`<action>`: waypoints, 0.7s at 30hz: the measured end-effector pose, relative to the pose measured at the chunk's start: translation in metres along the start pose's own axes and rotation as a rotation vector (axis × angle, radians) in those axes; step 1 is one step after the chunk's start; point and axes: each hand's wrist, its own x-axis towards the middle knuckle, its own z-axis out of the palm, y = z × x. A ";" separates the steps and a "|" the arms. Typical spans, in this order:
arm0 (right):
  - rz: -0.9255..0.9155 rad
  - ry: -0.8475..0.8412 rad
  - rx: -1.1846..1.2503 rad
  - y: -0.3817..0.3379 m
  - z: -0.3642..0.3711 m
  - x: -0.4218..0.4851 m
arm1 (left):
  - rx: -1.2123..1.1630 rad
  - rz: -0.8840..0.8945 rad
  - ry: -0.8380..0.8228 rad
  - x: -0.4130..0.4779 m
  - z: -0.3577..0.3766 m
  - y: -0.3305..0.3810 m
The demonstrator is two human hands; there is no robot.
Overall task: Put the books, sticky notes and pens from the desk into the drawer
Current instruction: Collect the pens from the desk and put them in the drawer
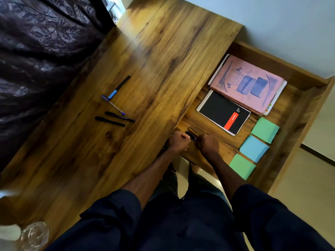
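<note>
The drawer (299, 105) stands pulled out at the desk's right side. In it lie a pink book (248, 84), a black spiral notebook (221, 111) and three sticky note pads: green (265, 129), blue (253, 149) and green (242, 166). My left hand (178, 142) is a fist at the desk edge. My right hand (208, 144) is curled over the drawer's near left corner. A yellow and a black pen (192, 133) stick out between the two hands, which both seem to grip them. Several pens (116, 104) lie on the desk (154, 69): a black-and-blue one, a clear blue one and two black ones.
A dark patterned curtain (36, 60) hangs along the desk's left side. A clear glass object (34, 234) sits at the desk's near left corner. The pale wall (290, 24) is behind the drawer, and floor (308, 178) shows at its right.
</note>
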 end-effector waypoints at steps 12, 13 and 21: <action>0.020 -0.033 0.090 0.008 0.005 -0.005 | -0.035 -0.026 -0.001 0.003 -0.002 -0.001; 0.014 -0.038 0.086 0.009 0.005 -0.005 | -0.037 -0.028 -0.001 0.004 -0.002 -0.001; -0.014 -0.071 0.082 0.009 0.000 0.000 | -0.049 -0.033 -0.012 0.004 -0.003 -0.002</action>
